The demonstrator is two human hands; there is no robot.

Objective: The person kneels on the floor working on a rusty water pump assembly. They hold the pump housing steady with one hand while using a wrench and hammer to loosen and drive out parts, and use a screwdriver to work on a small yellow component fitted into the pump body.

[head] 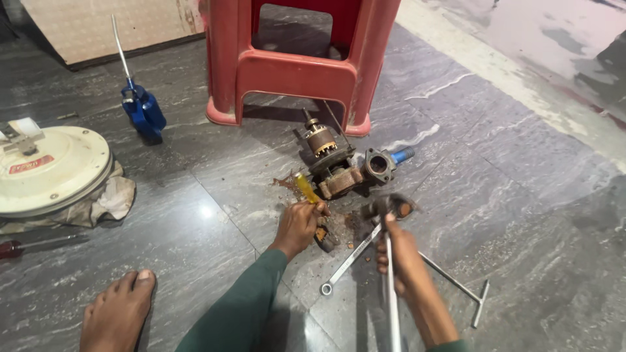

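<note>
— Where are the hands?

— Both sit in the lower middle of the frame, over a grey stone-tile floor (495, 169). The left hand (298, 225), in a dark green sleeve, is curled tight around a yellow-handled screwdriver (305, 188) whose handle sticks up toward the upper left. The right hand (399, 257) is wrapped around the shiny metal shaft of a hammer (389, 261); the hammer's head is blurred, just above the fingers.

— What are they working on?

— A rusty brown metal pump body with a round flange (344, 176) lies on the floor just above both hands, near the centre of the frame. A copper-coloured wound motor rotor (320, 138) stands on its upper left, and a short blue pipe stub (402, 155) pokes out at its right. Rust crumbs lie scattered beneath it. I cannot tell where the screwdriver's tip touches.

— Anything else close by?

— A long silver ring spanner (349, 261) lies diagonally between the hands, and a silver T-handled wrench (463, 290) lies lower right of the right hand. A red plastic stool (293, 65) stands at the top centre, a blue oil can with a long thin spout (140, 107) at the upper left, and a round cream-coloured metal cover (52, 169) rests on a dirty rag at the left edge. A bare foot (120, 309) shows at the lower left.
</note>
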